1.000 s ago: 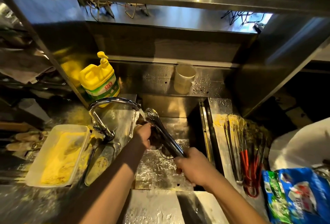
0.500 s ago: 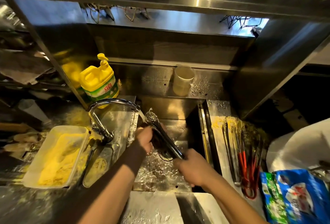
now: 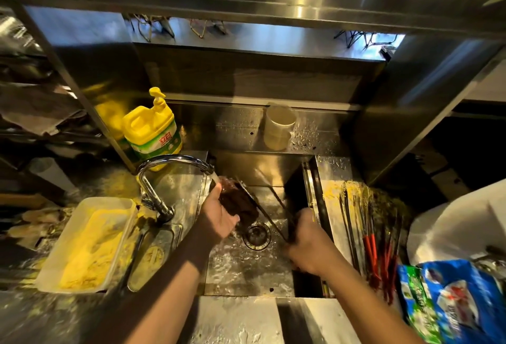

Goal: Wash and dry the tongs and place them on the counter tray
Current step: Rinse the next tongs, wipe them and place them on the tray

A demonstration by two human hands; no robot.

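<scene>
Over a wet sink (image 3: 246, 269), the tongs (image 3: 264, 213) are gripped at their near end by the closed right hand (image 3: 308, 245). Their far tip is wrapped with a dark scrubber (image 3: 238, 201) by the curled left hand (image 3: 217, 216), beneath the running tap (image 3: 175, 161). Scrubbing is best done along both arms, under the stream.

Yellow soap bottle (image 3: 152, 130), green-white label

Yellow soap bottle (image 3: 152, 130) standing behind tap (image 3: 164, 179). Pale cup (image 3: 279, 127) sitting on ledge. White tub (image 3: 87, 245) lying left. Blue bag (image 3: 454, 302) lying right.
</scene>
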